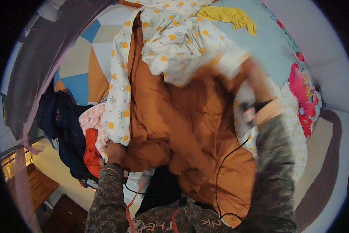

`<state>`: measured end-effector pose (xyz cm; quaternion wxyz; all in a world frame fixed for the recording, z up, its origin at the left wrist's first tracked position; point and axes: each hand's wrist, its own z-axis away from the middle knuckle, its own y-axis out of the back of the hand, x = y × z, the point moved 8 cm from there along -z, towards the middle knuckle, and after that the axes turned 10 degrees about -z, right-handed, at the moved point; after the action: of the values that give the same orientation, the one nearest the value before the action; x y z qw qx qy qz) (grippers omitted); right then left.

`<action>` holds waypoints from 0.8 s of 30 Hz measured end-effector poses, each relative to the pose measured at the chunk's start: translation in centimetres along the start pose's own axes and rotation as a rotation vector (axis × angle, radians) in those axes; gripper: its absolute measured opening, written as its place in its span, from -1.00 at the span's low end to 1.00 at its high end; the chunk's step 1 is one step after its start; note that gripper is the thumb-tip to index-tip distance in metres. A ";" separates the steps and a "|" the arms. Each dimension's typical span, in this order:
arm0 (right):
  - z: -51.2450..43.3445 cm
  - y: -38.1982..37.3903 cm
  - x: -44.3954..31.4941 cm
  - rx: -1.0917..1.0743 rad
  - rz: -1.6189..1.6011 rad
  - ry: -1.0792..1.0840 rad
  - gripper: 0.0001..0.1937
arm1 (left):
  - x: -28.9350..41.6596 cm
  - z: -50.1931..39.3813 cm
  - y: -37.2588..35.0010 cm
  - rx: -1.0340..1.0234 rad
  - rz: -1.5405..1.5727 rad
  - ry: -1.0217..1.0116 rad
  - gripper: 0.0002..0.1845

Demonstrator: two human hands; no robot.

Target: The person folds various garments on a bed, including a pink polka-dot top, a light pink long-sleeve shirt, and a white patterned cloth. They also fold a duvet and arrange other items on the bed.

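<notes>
An orange-brown quilt (186, 122) lies bunched before me, partly covered by a white cloth with a pineapple print (168, 55). At the lower left, my left hand (114, 153) is closed on the corner of the printed cloth and the brown fabric. My right hand (244, 68) is blurred at the upper right; it seems to be at the raised edge of the printed cloth, but its fingers cannot be made out. Each wrist wears a dark band, and a thin black cable hangs from the right one over the quilt.
Dark blue clothing (58, 116), a red cloth (92, 151) and a pink-and-white cloth (94, 118) are piled at the left. A geometric-patterned cover (81, 64) lies behind them. A yellow cloth (229, 17) rests on the pale bed sheet (267, 49). Red floral bedding (302, 99) sits at the right.
</notes>
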<state>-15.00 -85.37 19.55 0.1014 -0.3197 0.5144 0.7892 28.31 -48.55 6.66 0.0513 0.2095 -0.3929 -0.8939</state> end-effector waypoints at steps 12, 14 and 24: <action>2.8 16.0 -21.0 0.632 -0.646 0.390 -0.69 | -4.1 3.1 1.5 0.124 0.511 0.070 -0.65; -2.4 3.5 -25.6 0.344 -0.659 0.390 -0.68 | -4.7 2.8 0.3 0.009 0.646 0.096 -0.63; 12.1 -17.2 -19.5 -0.526 -0.705 0.285 -0.70 | -1.1 5.8 12.4 0.312 1.058 -0.086 -0.57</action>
<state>3.74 -63.72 21.80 0.2074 -0.5954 0.1653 0.7584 26.06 -52.83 19.49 0.4457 -0.0482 -0.5740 -0.6852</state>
